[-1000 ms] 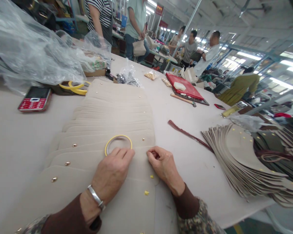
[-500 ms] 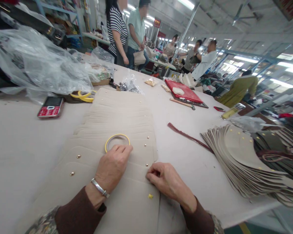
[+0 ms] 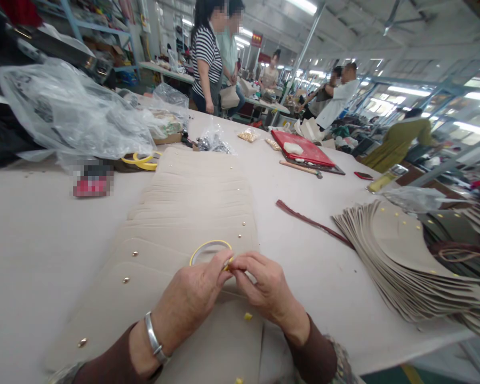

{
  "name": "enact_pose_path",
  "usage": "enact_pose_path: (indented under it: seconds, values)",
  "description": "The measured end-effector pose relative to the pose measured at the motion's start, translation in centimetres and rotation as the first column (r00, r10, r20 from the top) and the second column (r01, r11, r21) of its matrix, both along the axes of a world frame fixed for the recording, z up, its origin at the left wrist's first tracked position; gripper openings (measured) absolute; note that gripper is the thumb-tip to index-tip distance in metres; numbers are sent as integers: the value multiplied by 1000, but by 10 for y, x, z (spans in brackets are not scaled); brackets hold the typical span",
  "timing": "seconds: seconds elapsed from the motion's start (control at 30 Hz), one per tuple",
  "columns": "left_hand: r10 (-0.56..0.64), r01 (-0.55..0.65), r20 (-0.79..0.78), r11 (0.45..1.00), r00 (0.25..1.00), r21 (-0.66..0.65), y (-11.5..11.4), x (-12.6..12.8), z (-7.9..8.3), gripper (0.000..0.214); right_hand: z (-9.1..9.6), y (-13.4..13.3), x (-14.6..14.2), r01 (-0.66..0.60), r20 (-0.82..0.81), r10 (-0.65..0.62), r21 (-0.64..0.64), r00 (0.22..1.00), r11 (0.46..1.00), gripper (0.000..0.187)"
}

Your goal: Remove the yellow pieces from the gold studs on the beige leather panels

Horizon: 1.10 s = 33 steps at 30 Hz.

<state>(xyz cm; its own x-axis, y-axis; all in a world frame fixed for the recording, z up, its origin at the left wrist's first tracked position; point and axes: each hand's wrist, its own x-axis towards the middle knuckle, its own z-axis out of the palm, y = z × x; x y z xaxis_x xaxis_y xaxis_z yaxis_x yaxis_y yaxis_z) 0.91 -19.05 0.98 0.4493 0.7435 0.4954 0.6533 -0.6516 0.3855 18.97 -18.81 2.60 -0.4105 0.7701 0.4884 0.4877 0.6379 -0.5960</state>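
My left hand point(image 3: 196, 288) is closed on a roll of yellow tape point(image 3: 202, 249), which stands out beyond the fingers. Thumb and fingers of my right hand point(image 3: 266, 285) pinch at the roll's near edge, touching my left fingertips; the tape end there is mostly hidden. Under both hands lies a row of overlapping beige panels point(image 3: 192, 202). Small gold studs point(image 3: 135, 254) sit along their sides. On the front panel, below my right hand, is a small piece of yellow tape point(image 3: 248, 317).
At right lie a fanned stack of beige panels point(image 3: 396, 250) and a dark red strip point(image 3: 312, 221). A hammer point(image 3: 300, 169) and a red folder-like sheet point(image 3: 304, 146) are farther back. Clear plastic bags point(image 3: 80, 106) fill the back left. Several people stand beyond the table.
My left hand has moved right with the tape roll. My right hand has come up and left from the panel's edge, and its fingers now meet the roll.
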Motion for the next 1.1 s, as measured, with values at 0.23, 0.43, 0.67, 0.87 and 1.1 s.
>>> enact_pose_path:
  seconds: [0.23,0.43,0.67,0.87,1.1]
  values:
    - [-18,19,3,996,1000,-83,-3,1,6,18,-15,-4,-5,109,81,-125,184,989,977,16]
    - [-47,47,-11,998,999,-52,1,1,5,24,-8,-10,-10,244,-101,-259,-140,961,960,13]
    - [-70,68,83,997,994,32,-4,7,-2,20,-8,0,-7,133,-245,-462,-752,853,645,14]
    - [-2,4,-108,1000,994,10,-5,3,-2,13,-23,17,24,149,-149,-515,-858,844,492,24]
    - [-2,-77,-387,979,922,-187,6,2,-5,6,-26,14,29,213,6,-382,-840,924,500,22]
